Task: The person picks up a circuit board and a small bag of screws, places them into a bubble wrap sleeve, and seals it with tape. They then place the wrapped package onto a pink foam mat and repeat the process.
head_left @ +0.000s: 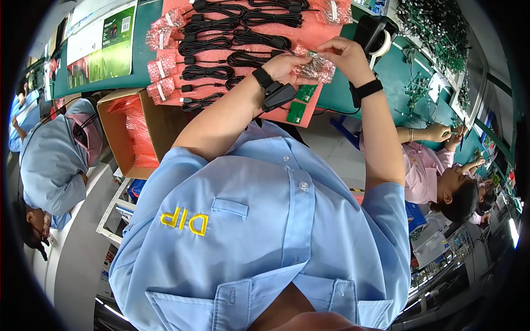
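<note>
A clear bubble-wrap packet (pixel 317 69) is in my left hand (pixel 282 67), whose fingers close on its left side. My right hand (pixel 349 58) is over the packet's upper right, thumb and fingertips pinched together; what lies between them is too small to make out. Under both hands spreads a pink foam sheet (pixel 259 39). Coiled black cables (pixel 208 72) lie across it in rows, left of and beyond my hands. More bubble-wrap packets (pixel 162 67), with white strips on them, line its left side. Two green circuit boards (pixel 296 112) rest near its front edge.
A black tape dispenser (pixel 377 34) with a roll stands right of my right hand on the green table (pixel 337 98). An open cardboard box (pixel 115 135) with pink wrap stands at the left. Green flat packaging (pixel 117 44) lies far left. Co-workers (pixel 55 154) sit on both sides.
</note>
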Motion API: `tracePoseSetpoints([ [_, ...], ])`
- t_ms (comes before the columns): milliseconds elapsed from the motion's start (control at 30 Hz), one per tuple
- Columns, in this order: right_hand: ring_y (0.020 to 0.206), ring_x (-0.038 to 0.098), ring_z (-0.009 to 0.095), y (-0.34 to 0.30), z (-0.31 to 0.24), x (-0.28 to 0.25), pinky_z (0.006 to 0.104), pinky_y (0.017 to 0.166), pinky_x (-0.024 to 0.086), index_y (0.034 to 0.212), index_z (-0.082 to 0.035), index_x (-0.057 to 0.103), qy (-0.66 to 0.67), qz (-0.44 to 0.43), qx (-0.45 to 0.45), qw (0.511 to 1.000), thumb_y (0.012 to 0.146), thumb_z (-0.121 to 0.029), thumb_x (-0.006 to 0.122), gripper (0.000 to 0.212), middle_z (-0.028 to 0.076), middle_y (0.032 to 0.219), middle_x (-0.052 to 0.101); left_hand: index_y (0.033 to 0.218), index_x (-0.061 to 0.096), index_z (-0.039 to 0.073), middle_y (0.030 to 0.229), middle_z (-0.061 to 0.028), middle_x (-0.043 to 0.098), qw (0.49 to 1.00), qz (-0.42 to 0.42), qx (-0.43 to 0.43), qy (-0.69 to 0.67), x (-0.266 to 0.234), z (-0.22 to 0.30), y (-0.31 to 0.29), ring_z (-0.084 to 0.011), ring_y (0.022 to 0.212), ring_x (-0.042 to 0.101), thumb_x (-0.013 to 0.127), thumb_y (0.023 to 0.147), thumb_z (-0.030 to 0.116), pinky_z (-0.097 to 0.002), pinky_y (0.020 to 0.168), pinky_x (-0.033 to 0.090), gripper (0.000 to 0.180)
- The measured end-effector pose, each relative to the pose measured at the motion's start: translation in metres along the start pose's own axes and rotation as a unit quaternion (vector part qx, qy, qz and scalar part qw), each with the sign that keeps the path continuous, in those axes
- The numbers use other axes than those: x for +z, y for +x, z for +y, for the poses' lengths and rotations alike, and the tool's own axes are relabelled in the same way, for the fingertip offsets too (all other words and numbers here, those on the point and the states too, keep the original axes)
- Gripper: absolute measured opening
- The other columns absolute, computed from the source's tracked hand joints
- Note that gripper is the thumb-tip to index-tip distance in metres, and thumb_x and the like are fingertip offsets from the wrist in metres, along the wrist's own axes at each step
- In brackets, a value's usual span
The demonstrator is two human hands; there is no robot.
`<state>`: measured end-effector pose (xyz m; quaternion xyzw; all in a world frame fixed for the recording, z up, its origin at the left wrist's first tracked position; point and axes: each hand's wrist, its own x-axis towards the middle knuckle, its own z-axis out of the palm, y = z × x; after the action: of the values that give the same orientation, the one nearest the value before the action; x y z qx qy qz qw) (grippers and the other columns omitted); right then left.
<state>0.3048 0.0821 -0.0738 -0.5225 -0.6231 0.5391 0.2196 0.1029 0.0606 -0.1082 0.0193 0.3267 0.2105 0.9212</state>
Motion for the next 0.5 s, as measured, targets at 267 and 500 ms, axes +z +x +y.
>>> tracePoseSetpoints([
  [267, 0.086, 0.06, 0.025, -0.038, -0.015, 0.001, 0.0321, 0.076, 0.051, 0.09, -0.006, 0.066, -0.298, 0.037, -0.229, 0.926, 0.072, 0.0, 0.064, 0.019, 0.006, 0.092, 0.064, 0.116, 0.05, -0.004, 0.114, -0.0153, 0.058, 0.99, -0.106, -0.063, -0.07, 0.011, 0.018, -0.001, -0.0263, 0.104, 0.059, 0.047, 0.095, 0.025, -0.0405, 0.088, 0.052, 0.036],
  [500, 0.086, 0.061, 0.018, -0.076, -0.002, -0.003, 0.0282, 0.071, 0.049, 0.093, -0.005, 0.067, -0.161, 0.202, -0.143, 0.955, 0.078, -0.004, 0.063, 0.016, 0.006, 0.095, 0.064, 0.113, 0.051, -0.004, 0.111, -0.0145, 0.058, 0.994, 0.033, -0.055, 0.086, 0.013, 0.018, 0.021, -0.0262, 0.103, 0.059, 0.05, 0.093, 0.021, -0.0385, 0.089, 0.053, 0.032],
])
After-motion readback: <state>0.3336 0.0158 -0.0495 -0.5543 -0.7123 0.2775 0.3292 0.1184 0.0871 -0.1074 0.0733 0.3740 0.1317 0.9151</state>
